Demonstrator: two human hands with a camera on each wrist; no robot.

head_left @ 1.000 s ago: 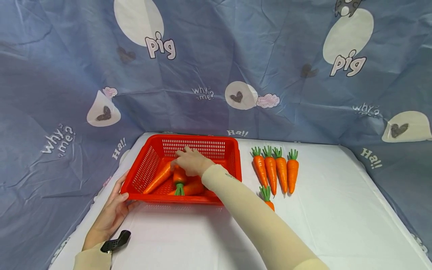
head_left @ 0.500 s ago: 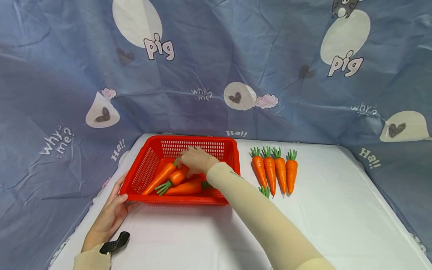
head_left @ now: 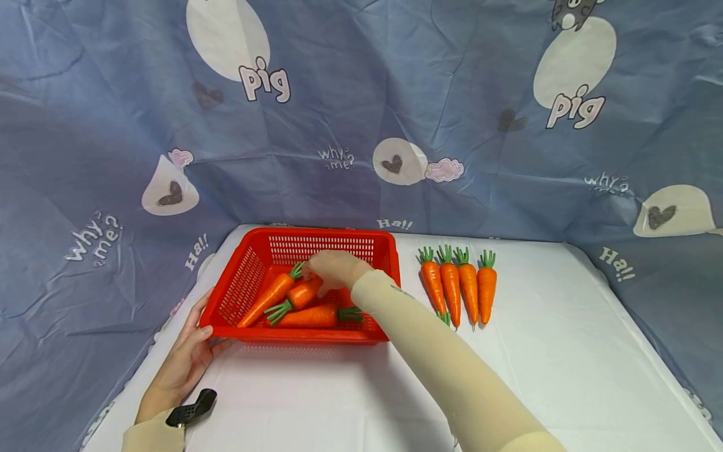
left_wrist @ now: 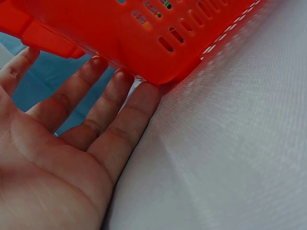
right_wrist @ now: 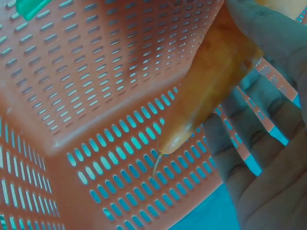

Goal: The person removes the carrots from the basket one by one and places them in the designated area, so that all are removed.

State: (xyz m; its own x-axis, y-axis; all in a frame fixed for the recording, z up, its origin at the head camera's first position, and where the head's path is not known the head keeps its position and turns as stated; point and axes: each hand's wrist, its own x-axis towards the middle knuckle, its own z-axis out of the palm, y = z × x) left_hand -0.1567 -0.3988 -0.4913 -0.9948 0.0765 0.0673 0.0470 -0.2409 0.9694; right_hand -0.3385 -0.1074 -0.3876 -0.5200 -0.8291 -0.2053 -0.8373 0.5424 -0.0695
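Observation:
A red slatted plastic basket (head_left: 384,251) stands at the left of the table, with carrots inside. My left hand (head_left: 189,351) holds its near left corner, thumb on the rim and fingers against the outside; in the left wrist view the fingertips touch the lower edge. My right hand (head_left: 339,270) is inside the basket, with a carrot (head_left: 305,294) between thumb and fingers. That carrot's green top points to the near left, and its thin tip shows in the right wrist view. Beside it lie a slanted carrot (head_left: 268,299) and another carrot (head_left: 310,317) along the near wall.
Right of the basket, several carrots (head_left: 469,285) lie in a row on the white tablecloth (head_left: 565,351), tops to the back. One more carrot's green top (head_left: 444,318) shows past my right sleeve (head_left: 440,364). A blue patterned cloth (head_left: 480,157) hangs behind.
The carrot in my right hand has turned, its green top swinging left and lying lower in the basket. My right hand has shifted slightly right; the left hand keeps its place.

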